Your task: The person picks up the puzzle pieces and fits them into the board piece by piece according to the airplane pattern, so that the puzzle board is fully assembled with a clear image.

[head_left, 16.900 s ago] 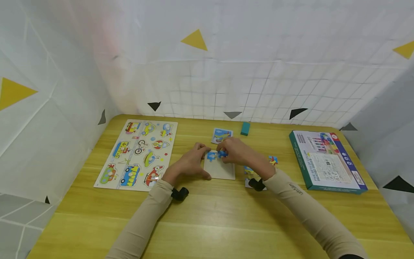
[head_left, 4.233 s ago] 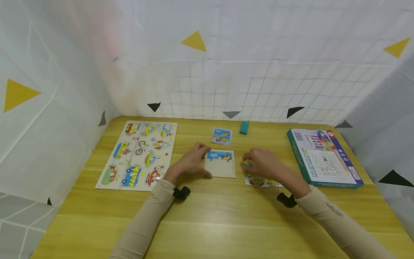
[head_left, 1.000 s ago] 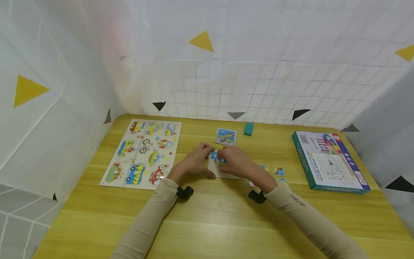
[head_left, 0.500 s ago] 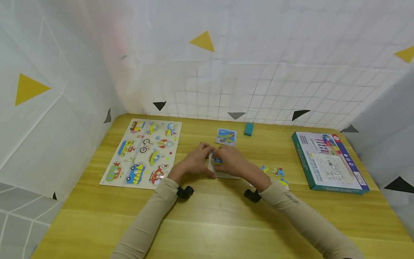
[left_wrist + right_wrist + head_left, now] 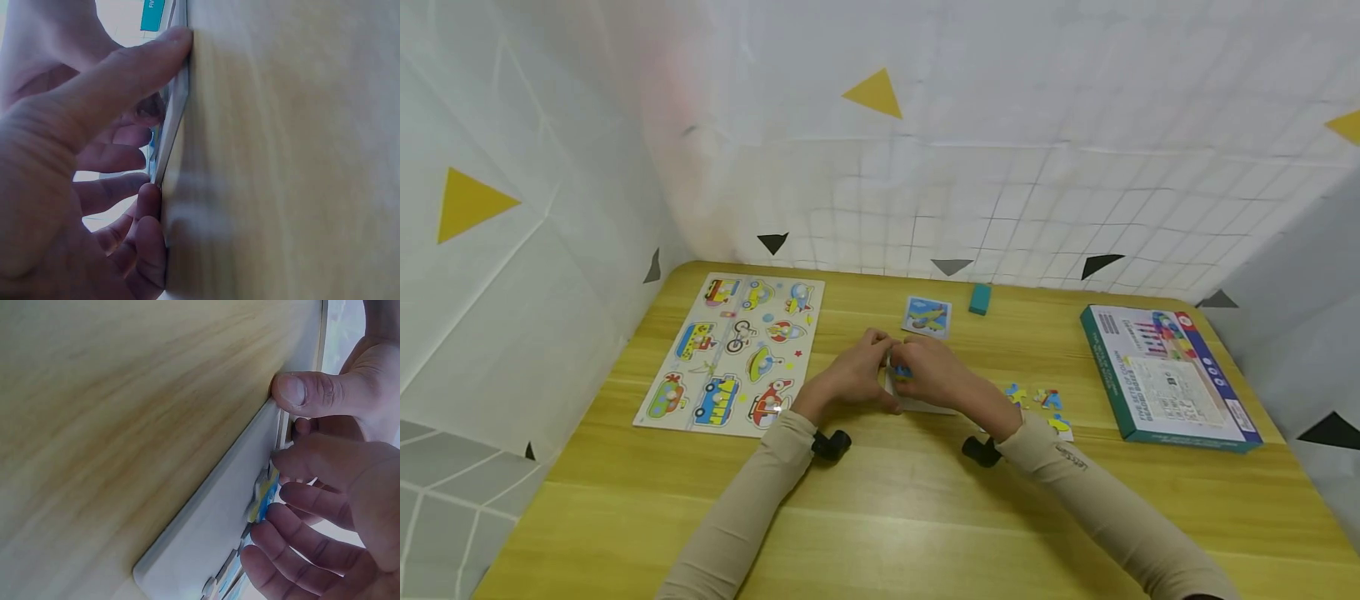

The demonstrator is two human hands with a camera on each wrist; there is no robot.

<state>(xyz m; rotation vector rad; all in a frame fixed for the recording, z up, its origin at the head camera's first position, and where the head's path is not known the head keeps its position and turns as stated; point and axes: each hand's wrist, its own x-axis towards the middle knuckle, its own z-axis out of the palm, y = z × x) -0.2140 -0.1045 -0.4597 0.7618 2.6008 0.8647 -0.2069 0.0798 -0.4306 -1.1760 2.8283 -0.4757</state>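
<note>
My left hand [image 5: 853, 375] holds a small pale puzzle board [image 5: 917, 407] by its left side. In the left wrist view its thumb presses one corner of the board's edge [image 5: 177, 100] and its fingertips touch farther along. Over the board's left part, my right hand [image 5: 936, 371] pinches a blue and yellow jigsaw piece [image 5: 265, 495] between thumb and fingers. Other pieces [image 5: 230, 575] lie along the board's far edge in the right wrist view. Both hands hide most of the board from the head view. Behind it lies a picture card [image 5: 927, 317] showing a yellow plane.
Several loose jigsaw pieces [image 5: 1048, 400] lie right of the right wrist. A vehicle puzzle board [image 5: 722, 358] is at the left of the table. At the back stands a teal block [image 5: 980, 299]. A flat printed box [image 5: 1172, 379] lies at the right.
Seconds ago a red and yellow piece joined the board's top row. My right hand then came from the loose pieces to the board with a piece, lately shifting slightly left. The left hand stays put.
</note>
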